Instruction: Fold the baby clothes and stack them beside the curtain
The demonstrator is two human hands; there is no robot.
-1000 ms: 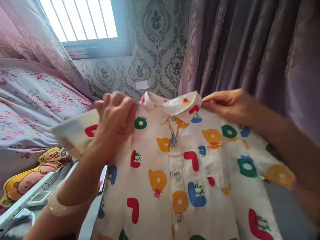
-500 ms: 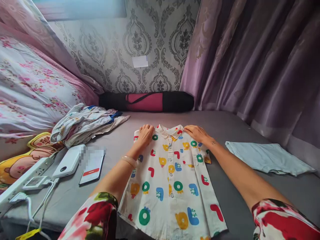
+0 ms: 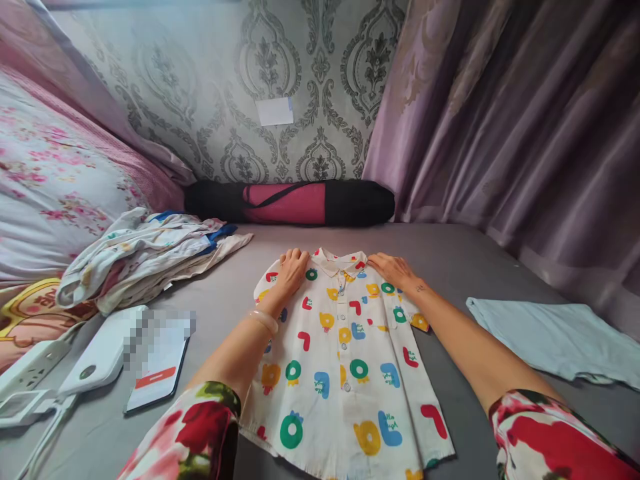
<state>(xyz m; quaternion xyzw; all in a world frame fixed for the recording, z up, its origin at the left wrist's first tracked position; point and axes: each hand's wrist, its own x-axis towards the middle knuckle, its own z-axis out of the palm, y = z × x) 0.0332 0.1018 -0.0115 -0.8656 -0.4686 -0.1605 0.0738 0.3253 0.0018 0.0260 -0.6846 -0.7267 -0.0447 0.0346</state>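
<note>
1. Both hands at the shirt's shoulders, palms down, fingers close together. Left hand (image 3: 291,272) lies over the shoulder just beside the collar; right hand (image 3: 393,270) touches the other shoulder at the collar edge. Can't tell if either pinches fabric or only presses.
2. Grey fabric-covered flat surface (image 3: 430,247): everything below lies on it.
3. White short-sleeved cotton-look shirt with red, yellow, green and blue letter-like print (image 3: 327,347): front up, in the middle, collar (image 3: 330,268) away from the person, hem near. Progress, my read: spreading out mostly done, body roughly flat, front closed along most of the placket. Left undone: long creases down the side nearest the right arm, sleeve there partly hidden by the forearm and not laid out straight. No fold across the body.
4. Long black tubular bag with pink mesh panel (image 3: 287,202): against the wall, well apart from the shirt.
5. Loose heap of mostly white printed clothes (image 3: 145,257): left side, crumpled; looks not dealt with.
6. Pale blue flat cloth (image 3: 545,333): right side, apart from the shirt; looks folded, so probably finished.
7. Dark-edged phone (image 3: 160,360): left, screen up, partly pixelated.
</note>
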